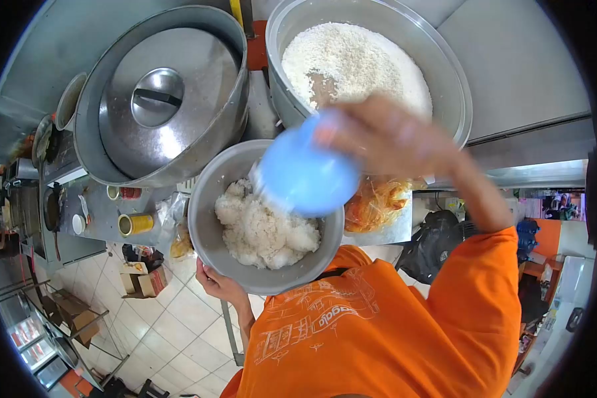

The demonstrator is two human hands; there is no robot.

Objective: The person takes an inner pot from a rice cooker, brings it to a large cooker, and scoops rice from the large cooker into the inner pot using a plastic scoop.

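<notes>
Cooked white rice [265, 235] lies in clumps inside a grey basin [245, 278], held close against the front of the person's orange shirt [391, 318].

From the left, a small white-lidded container [79, 224] stands on the metal counter [103, 225], with a red can [131, 193] and a yellow can [139, 224] farther right. Above them in view is a large metal pot [87, 126], its metal lid [196, 99] with a dark handle resting inside the rim. Below, an open cardboard box [142, 283] sits on the tiled floor [179, 312]. A clear plastic bag [172, 212] lies just left of the basin.

The left hand [220, 284] grips the basin at its lower left edge, the thumb lying along the outside.

Over the basin's upper right side, the right hand [385, 136] clasps a light-blue bowl [312, 172] by its edge. Both are blurred, and the bowl's contents cannot be made out. Together they hide part of the basin's rim and the near side of a second large pot [439, 73], which contains loose white rice [358, 60] with a greyish patch showing through.

Just right of the basin, below the right hand in view, is a clear bag of orange food [378, 202]; farther right is a black plastic bag [431, 242].
</notes>
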